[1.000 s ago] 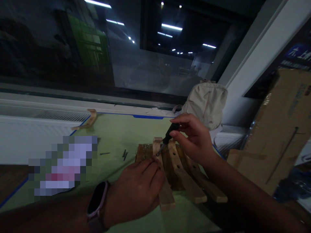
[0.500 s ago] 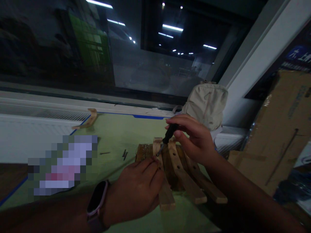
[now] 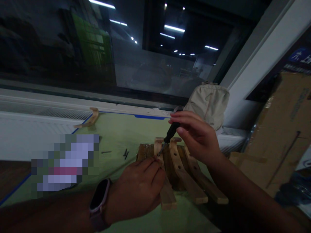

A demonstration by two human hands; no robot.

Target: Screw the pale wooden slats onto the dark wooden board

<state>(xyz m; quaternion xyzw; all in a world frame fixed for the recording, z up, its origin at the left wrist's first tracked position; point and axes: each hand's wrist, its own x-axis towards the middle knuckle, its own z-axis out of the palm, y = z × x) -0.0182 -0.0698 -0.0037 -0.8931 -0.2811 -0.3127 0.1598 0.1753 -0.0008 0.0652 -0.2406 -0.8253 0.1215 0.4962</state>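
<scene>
My right hand (image 3: 195,136) grips the black handle of a screwdriver (image 3: 170,134), held tilted with its tip down on the leftmost wooden slat (image 3: 167,195). My left hand (image 3: 137,191), smartwatch on its wrist, lies curled over that slat, its fingertips pinched at the screwdriver tip; what they pinch is too small to see. The slat belongs to a wooden assembly (image 3: 181,174) of several slats fanned over a dark board on the green mat (image 3: 116,136).
Loose dark screws (image 3: 125,153) lie on the mat left of the assembly. A curved wooden piece (image 3: 89,119) rests at the mat's far left edge. A beige bag (image 3: 209,103) sits behind, cardboard boxes (image 3: 279,129) stand at right, and a dark window runs along the back.
My right hand has turned slightly on the screwdriver handle, fingers shifting around it. The left hand and the slats stay in place. The view has drifted a little.
</scene>
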